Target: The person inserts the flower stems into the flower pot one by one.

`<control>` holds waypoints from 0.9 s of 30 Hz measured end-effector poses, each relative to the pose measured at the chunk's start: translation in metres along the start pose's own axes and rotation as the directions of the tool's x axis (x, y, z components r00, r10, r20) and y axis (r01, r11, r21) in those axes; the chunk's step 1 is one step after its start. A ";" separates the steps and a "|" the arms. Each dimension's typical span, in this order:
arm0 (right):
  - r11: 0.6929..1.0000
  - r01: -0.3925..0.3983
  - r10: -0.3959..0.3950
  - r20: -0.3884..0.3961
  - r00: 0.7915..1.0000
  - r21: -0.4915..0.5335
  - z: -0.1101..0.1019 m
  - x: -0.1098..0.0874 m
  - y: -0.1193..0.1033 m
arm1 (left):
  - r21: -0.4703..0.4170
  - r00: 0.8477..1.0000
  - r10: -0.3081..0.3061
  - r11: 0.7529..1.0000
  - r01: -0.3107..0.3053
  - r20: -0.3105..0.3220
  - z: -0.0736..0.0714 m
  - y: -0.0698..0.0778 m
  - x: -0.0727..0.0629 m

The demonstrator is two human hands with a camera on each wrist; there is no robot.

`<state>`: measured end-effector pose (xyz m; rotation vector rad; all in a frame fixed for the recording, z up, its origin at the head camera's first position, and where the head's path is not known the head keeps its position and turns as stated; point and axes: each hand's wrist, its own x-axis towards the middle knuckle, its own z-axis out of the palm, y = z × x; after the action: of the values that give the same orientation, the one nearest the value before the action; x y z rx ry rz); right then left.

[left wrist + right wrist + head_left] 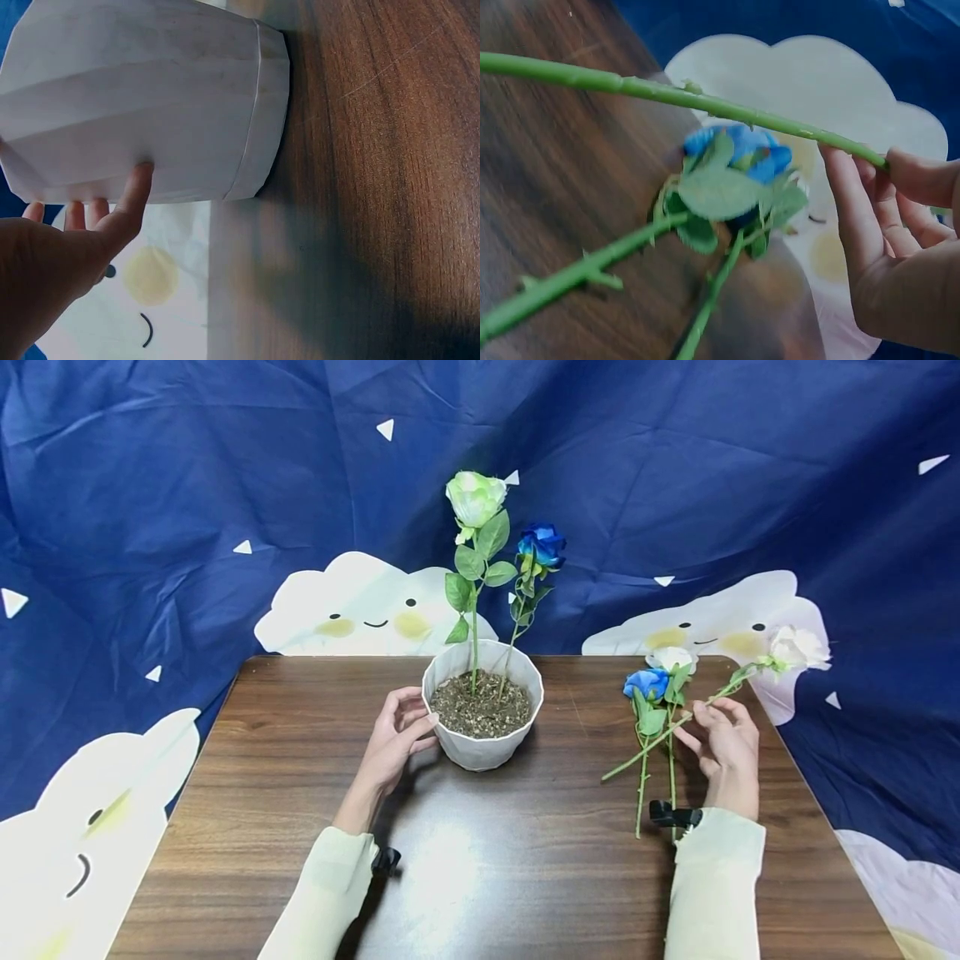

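Head view: five roses, one pot and two hands were counted at a wooden table (570, 893). Two roses stood in the soil (480, 714) of the white pot (483, 753): a pale green rose (477, 500), nearly vertical, and a shorter blue rose (542, 545), tilted to the right. Two more, a loose blue rose (646, 683) and a loose white rose (670, 658), lay side by side on the table, right of the pot.

The fifth, the held white rose (738, 679), ran obliquely above the loose pair, bloom toward the table's far right corner. It had a full, ruffled white head, green leaves beneath, and a slender green stem with small nubs. The right hand (727, 739) pinched this stem between thumb and forefinger. The left hand (397, 727) rested against the pot's faceted wall, thumb and fingers extended and spread. Whether the held stem touched the loose roses could not be told.
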<state>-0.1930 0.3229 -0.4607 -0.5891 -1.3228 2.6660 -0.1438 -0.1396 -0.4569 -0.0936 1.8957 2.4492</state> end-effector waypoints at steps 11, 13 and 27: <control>0.992 0.104 -0.109 0.081 0.991 0.068 0.039 -0.005 0.006 | -0.002 1.000 -0.002 1.000 0.002 0.012 -0.001 0.000 0.000; 0.991 0.122 -0.127 0.099 0.987 0.061 0.046 -0.007 0.007 | -0.002 1.000 0.003 1.000 -0.003 0.011 -0.002 -0.001 0.000; 0.978 0.202 -0.207 0.133 0.969 0.048 0.082 -0.016 -0.001 | -0.002 1.000 0.003 1.000 -0.003 0.004 -0.001 -0.003 0.001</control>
<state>-0.2105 0.2588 -0.4106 -0.2519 -1.2899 2.5928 -0.1447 -0.1397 -0.4598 -0.0857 1.8932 2.4516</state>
